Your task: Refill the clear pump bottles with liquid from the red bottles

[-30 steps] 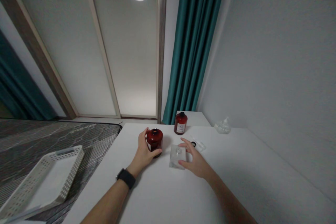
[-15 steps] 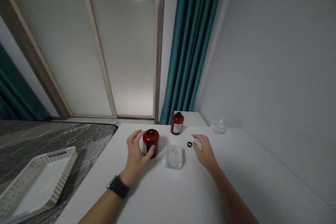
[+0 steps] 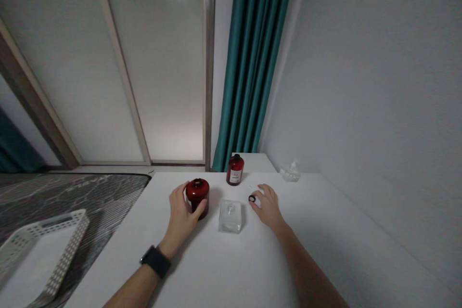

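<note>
My left hand (image 3: 182, 211) wraps round a dark red glass bottle (image 3: 198, 191), which stands uncapped on the white table. The thumb lies on its near right side and the fingers on its left. The thumb and fingers of my right hand (image 3: 267, 207) close on a small black bottle cap (image 3: 251, 198), which looks like a ring, at the table surface. A clear square glass bottle (image 3: 230, 216) stands between my hands, touched by neither. Farther back is a second red bottle (image 3: 235, 171) with a white label and a black cap.
Crumpled clear plastic (image 3: 290, 172) lies at the back right of the white table (image 3: 231, 269), near the wall. A white perforated basket (image 3: 68, 255) sits to the left on a grey patterned surface (image 3: 108, 192). Beyond the table hangs a green curtain (image 3: 249, 67).
My left hand has closed round the red bottle. My right hand has moved in to the black cap, and its fingers now meet it. The view has shifted slightly to the right.
</note>
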